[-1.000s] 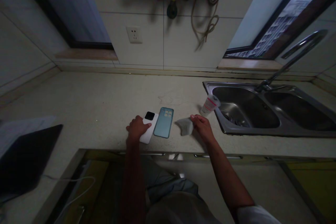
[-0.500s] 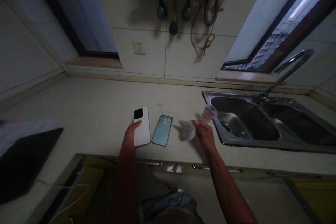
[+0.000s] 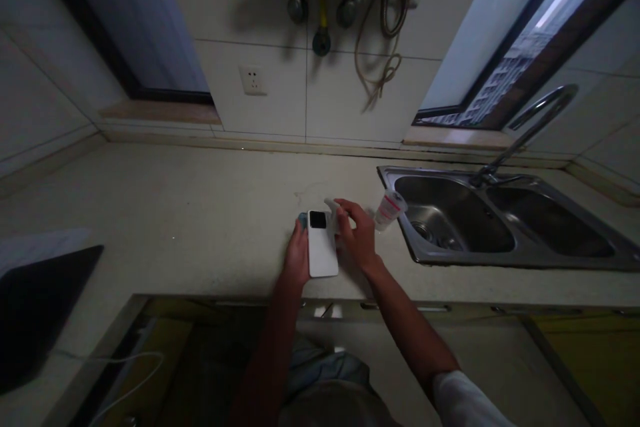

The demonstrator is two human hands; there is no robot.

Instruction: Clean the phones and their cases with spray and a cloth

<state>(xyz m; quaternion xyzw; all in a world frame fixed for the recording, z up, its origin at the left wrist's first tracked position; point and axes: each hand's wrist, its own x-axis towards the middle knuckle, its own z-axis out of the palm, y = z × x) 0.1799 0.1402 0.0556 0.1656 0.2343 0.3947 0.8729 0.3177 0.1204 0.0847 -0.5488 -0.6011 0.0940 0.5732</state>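
Note:
A white phone (image 3: 323, 250) with a black camera block lies back side up in my left hand (image 3: 298, 252), whose fingers are closed on its left edge. Behind the phone, a corner of the blue-green phone case (image 3: 303, 219) shows; the rest is hidden. My right hand (image 3: 358, 233) pinches a pale wipe (image 3: 331, 204) at the phone's upper right side. Part of that wipe is covered by the fingers. Close to my right hand, a clear plastic cup (image 3: 390, 209) with a red band leans at the sink's edge.
A double steel sink (image 3: 415, 258) with a tall faucet (image 3: 540, 107) is on the right. At the left stands a dark flat panel (image 3: 47, 310) with a white cable (image 3: 135, 360). Pipes and a wall socket (image 3: 253, 81) are on the tiled wall behind the counter (image 3: 215, 213).
My left hand has carried the phone right, over the case. My right hand has brought the wipe left to the phone's side. The view has shifted slightly.

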